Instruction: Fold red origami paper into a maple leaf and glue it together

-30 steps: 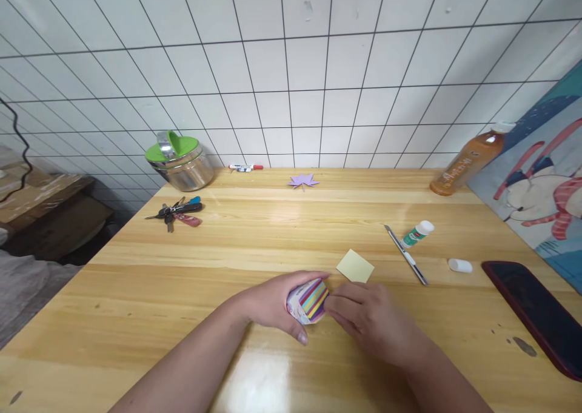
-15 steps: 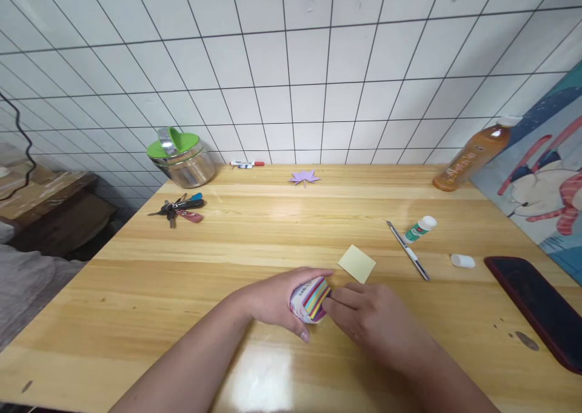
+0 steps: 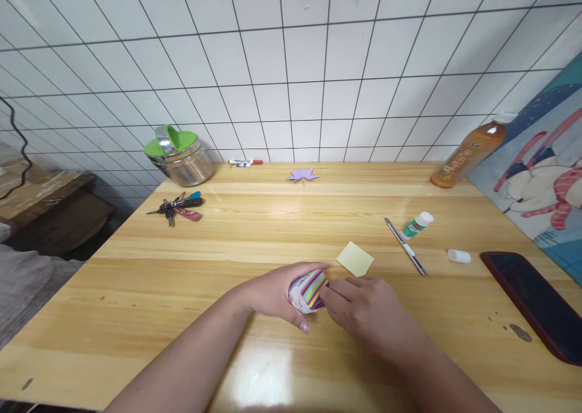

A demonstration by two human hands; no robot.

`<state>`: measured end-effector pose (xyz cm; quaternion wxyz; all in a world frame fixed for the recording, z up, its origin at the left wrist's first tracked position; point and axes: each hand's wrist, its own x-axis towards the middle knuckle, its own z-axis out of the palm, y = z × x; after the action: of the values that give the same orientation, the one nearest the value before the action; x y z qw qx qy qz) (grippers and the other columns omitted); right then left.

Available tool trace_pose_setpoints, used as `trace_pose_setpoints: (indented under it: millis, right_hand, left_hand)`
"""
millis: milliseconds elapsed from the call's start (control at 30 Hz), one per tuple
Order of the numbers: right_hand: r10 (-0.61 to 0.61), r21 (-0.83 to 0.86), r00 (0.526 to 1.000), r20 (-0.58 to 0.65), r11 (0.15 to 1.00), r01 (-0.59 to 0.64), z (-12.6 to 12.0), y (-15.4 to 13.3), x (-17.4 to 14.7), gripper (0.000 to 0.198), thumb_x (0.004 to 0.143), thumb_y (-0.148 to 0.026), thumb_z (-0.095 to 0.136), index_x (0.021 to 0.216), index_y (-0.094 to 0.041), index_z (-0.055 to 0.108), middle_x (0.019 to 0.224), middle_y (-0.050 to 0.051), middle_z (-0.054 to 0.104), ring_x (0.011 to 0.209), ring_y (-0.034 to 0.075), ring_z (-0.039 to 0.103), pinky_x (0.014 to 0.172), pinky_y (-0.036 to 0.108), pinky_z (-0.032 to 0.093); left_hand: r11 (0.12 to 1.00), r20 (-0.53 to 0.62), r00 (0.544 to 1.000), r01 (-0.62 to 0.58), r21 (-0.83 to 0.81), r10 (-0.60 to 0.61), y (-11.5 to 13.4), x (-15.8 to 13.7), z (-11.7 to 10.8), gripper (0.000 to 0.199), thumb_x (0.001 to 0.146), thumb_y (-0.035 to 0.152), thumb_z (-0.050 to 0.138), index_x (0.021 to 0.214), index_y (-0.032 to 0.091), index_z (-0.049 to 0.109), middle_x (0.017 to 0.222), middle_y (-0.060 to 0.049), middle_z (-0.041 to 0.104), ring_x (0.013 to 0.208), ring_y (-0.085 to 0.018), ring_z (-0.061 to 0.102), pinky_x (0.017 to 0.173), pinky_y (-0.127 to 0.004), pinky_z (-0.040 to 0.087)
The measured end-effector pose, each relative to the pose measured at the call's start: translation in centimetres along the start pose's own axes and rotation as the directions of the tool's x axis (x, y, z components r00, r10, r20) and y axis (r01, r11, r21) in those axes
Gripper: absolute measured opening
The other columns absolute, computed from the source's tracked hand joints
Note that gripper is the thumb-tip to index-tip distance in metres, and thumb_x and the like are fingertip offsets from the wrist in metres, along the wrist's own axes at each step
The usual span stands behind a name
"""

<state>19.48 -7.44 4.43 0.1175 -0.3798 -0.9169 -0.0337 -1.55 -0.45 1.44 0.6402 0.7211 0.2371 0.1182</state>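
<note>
My left hand is wrapped around a small pack of coloured paper, its thumb on the near side and its fingers on the far side. The pack has a printed white wrapper, and striped sheet edges in red, yellow, blue and purple show at its right end. At that end the fingertips of my right hand are pinched together against the sheets; what exactly lies between them is hidden. Just beyond my right hand, a pale yellow square of paper lies flat on the wooden table.
A utility knife, a glue stick, a white cap and a phone lie to the right. At the back are a purple paper leaf, markers, a green-lidded pot and a bottle. Keys lie left.
The whole view has shifted slightly. My right fingertips sit a little further over the pack's right end, while my left hand keeps its hold.
</note>
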Motion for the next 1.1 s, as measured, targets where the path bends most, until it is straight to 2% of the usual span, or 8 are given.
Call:
trace_pose_setpoints:
  millis: [400, 600, 767, 867, 933, 1000, 1033, 1100]
  right_hand:
    - [0.052, 0.151, 0.977, -0.208, 0.988, -0.020, -0.6, 1.4, -0.6, 0.014, 0.083, -0.013, 0.049, 0.084, -0.021, 0.060, 0.069, 0.000, 0.058, 0.066, 0.014, 0.050, 0.059, 0.026, 0.036]
    - [0.085, 0.336, 0.964, -0.254, 0.942, 0.005, -2.0, 1.7, -0.1, 0.032, 0.079, -0.020, 0.056, 0.111, -0.020, 0.059, 0.108, 0.008, 0.064, 0.095, 0.020, 0.056, 0.082, 0.035, 0.048]
    - [0.061, 0.387, 0.946, -0.318, 0.920, 0.071, -1.4, 2.2, 0.0, 0.021, 0.084, -0.012, 0.055, 0.096, -0.025, 0.066, 0.094, 0.002, 0.071, 0.093, 0.016, 0.060, 0.085, 0.034, 0.048]
    - [0.157, 0.490, 0.918, -0.364, 0.871, 0.045, -1.4, 3.1, -0.7, 0.020, 0.084, -0.012, 0.054, 0.094, -0.024, 0.066, 0.089, 0.002, 0.072, 0.095, 0.017, 0.061, 0.085, 0.033, 0.049]
    - [0.378, 0.633, 0.857, -0.350, 0.770, -0.081, -1.3, 4.2, -1.5, 0.014, 0.084, -0.017, 0.056, 0.091, -0.024, 0.066, 0.086, 0.002, 0.071, 0.090, 0.018, 0.063, 0.080, 0.031, 0.051]
    - [0.723, 0.812, 0.645, -0.247, 0.518, -0.271, -1.1, 5.5, -2.2, 0.009, 0.084, -0.026, 0.056, 0.086, -0.022, 0.064, 0.083, 0.003, 0.070, 0.078, 0.017, 0.065, 0.070, 0.029, 0.053]
    - [0.804, 0.856, 0.582, -0.119, 0.380, -0.350, -1.0, 6.1, -2.4, 0.012, 0.082, -0.031, 0.057, 0.084, -0.021, 0.063, 0.078, 0.003, 0.068, 0.071, 0.017, 0.064, 0.064, 0.029, 0.053]
    - [0.808, 0.815, 0.567, 0.162, 0.214, -0.538, -0.4, 7.0, -2.4, 0.017, 0.078, -0.035, 0.058, 0.076, -0.018, 0.062, 0.068, 0.002, 0.065, 0.061, 0.016, 0.061, 0.055, 0.027, 0.049]
  left_hand:
    - [0.999, 0.000, 1.000, -0.029, 0.035, 0.029, -0.2, 0.1, -0.1, 0.103, 0.046, 0.026, 0.087, 0.136, 0.024, 0.037, 0.133, -0.012, 0.050, 0.119, -0.029, 0.049, 0.102, -0.043, 0.036]
    - [0.996, -0.005, 0.996, -0.091, -0.006, 0.091, -0.1, 0.2, -0.1, 0.093, 0.053, 0.025, 0.084, 0.135, 0.022, 0.039, 0.135, -0.013, 0.049, 0.120, -0.029, 0.048, 0.102, -0.043, 0.036]
    - [0.998, -0.005, 0.998, -0.062, -0.013, 0.062, -0.2, 0.2, -0.1, 0.098, 0.050, 0.027, 0.085, 0.136, 0.022, 0.038, 0.135, -0.013, 0.049, 0.121, -0.029, 0.047, 0.103, -0.043, 0.034]
    - [0.998, -0.008, 0.998, -0.056, 0.010, 0.056, -0.2, 0.0, -0.2, 0.099, 0.050, 0.027, 0.085, 0.137, 0.023, 0.038, 0.139, -0.013, 0.045, 0.125, -0.029, 0.044, 0.106, -0.042, 0.031]
    - [0.998, -0.003, 0.998, -0.056, 0.023, 0.056, -0.1, 0.0, -0.3, 0.098, 0.051, 0.026, 0.085, 0.136, 0.024, 0.038, 0.139, -0.012, 0.045, 0.124, -0.029, 0.044, 0.105, -0.042, 0.032]
    - [0.998, 0.002, 0.999, -0.043, 0.036, 0.043, 0.0, -0.1, -0.4, 0.096, 0.052, 0.025, 0.084, 0.136, 0.025, 0.038, 0.138, -0.011, 0.045, 0.122, -0.028, 0.045, 0.104, -0.041, 0.034]
    - [0.999, 0.000, 0.999, -0.037, 0.039, 0.037, 0.1, -0.1, -0.4, 0.096, 0.052, 0.024, 0.084, 0.136, 0.025, 0.038, 0.138, -0.010, 0.046, 0.122, -0.028, 0.046, 0.103, -0.040, 0.034]
    - [0.999, -0.001, 1.000, -0.025, 0.031, 0.025, 0.1, -0.1, -0.5, 0.097, 0.051, 0.024, 0.085, 0.136, 0.025, 0.038, 0.137, -0.010, 0.047, 0.121, -0.028, 0.047, 0.102, -0.040, 0.035]
